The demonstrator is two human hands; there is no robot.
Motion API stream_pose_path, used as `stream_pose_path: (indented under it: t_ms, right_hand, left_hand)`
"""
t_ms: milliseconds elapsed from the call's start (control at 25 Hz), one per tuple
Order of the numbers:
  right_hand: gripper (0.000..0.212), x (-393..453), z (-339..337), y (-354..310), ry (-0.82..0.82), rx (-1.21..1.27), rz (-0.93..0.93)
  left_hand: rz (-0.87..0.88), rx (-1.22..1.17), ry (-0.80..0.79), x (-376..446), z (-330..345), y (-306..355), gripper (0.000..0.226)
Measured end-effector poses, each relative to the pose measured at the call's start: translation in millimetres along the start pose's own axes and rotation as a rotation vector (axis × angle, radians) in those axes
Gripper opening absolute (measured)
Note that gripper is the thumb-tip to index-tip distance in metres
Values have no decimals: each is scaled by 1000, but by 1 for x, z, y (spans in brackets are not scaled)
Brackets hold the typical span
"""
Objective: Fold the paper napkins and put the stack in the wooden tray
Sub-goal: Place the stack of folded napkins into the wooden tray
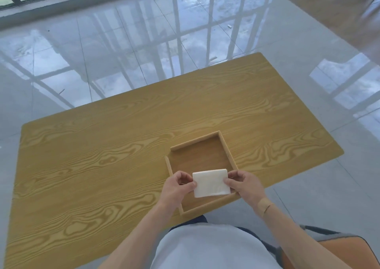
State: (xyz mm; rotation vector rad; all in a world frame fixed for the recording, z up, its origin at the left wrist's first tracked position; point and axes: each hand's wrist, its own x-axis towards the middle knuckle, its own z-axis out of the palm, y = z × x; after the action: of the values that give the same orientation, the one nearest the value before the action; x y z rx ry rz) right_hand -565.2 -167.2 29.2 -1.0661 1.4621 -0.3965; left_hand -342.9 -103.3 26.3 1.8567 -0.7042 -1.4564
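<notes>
Pinching napkins (211,183) both hands, left (176,188), right (244,184) | lower centre, over tray (226,147) | risk: uneven release fans stack

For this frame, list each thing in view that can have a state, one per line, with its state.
napkin stack: folded, held over the near part of the tray by both hands
wooden tray: on the table, nothing else in it
left hand: pinches the stack's left edge
right hand: pinches the stack's right edge
table: bears the tray
</notes>
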Motion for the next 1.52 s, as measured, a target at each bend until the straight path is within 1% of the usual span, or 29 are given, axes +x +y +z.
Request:
stream_pose_path:
  t_ms: [200,440,680,960,1160,1320,1400,1440,1520]
  right_hand:
    - [6,26,10,-6,-81,-162,11]
    - [6,47,7,-7,-166,-291,1]
    - [7,62,2,-3,-201,-517,-19]
    - [5,69,5,1,-202,-747,-117]
    - [6,69,12,5,-174,-809,-150]
    - [7,68,11,6,-133,-749,-161]
    - [12,67,9,7,-108,-749,-228]
    - [15,65,7,7,-94,-800,-301]
    - [28,62,0,8,-82,-967,-535]
  left_hand:
    - [-16,-5,46,15,-11,-7,17]
    - [-50,-31,90,21,-3,-18,22]
    - [-79,120,175,20,14,-26,16]
    - [-143,308,225,19,33,-26,19]
    - [-116,472,255,18,38,-26,21]
    - [-68,575,248,20,41,-27,29]
    - [-23,639,259,19,41,-29,34]
    - [21,692,272,18,39,-30,35]
    - [179,856,293,15,33,-35,39]
